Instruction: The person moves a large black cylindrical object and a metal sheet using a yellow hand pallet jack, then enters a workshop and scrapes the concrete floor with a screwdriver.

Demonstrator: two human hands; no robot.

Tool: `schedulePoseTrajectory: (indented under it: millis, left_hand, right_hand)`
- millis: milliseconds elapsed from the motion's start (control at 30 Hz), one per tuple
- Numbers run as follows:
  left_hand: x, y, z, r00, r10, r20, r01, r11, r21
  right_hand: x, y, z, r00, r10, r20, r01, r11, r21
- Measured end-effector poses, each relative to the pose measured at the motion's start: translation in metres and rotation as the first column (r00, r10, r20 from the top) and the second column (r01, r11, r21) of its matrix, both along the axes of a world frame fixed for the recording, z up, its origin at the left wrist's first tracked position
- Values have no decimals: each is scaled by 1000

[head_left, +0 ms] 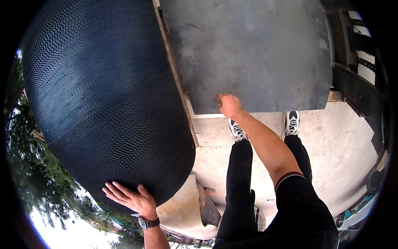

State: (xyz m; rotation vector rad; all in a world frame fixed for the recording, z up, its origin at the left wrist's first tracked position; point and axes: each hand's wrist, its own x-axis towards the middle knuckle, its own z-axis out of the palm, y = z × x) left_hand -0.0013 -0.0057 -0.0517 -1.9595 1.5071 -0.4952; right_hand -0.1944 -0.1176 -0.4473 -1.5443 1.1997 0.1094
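Note:
A large black mass of finely ridged, wavy layers (112, 91) fills the left side, its lower edge toothed. My left hand (132, 200), with a watch at the wrist, lies on that lower edge, fingers stretched out and thumb apart. Over the near edge of a flat dark grey tabletop (257, 54) is my right hand (229, 104), its fingers curled in. Whatever it may hold is hidden, and I cannot make out whether it touches the surface.
A thin wooden strip (176, 76) runs between the black layers and the tabletop. Dark metal framework (352, 87) stands on the right. My shoes (292, 123) are on pale concrete floor (331, 153). Trees (31, 153) are at the left, and a vehicle (358, 211) is at the lower right.

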Motion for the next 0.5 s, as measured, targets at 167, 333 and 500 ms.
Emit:
schedulePoseTrajectory:
  millis: [167, 333, 500]
  left_hand:
    - [6, -3, -1, 1000, -5, 8, 5, 1000, 21]
    - [2, -5, -35, 996, -4, -89, 4, 1000, -6]
    - [-11, 2, -56, 940, 172, -296, -161, 985, 62]
  right_hand:
    - [-52, 31, -12, 977, 196, -88, -204, 976, -82]
    - [-165, 56, -19, 932, 212, -295, -195, 977, 86]
    - [-297, 77, 34, 867, -99, -488, 151, 986, 68]
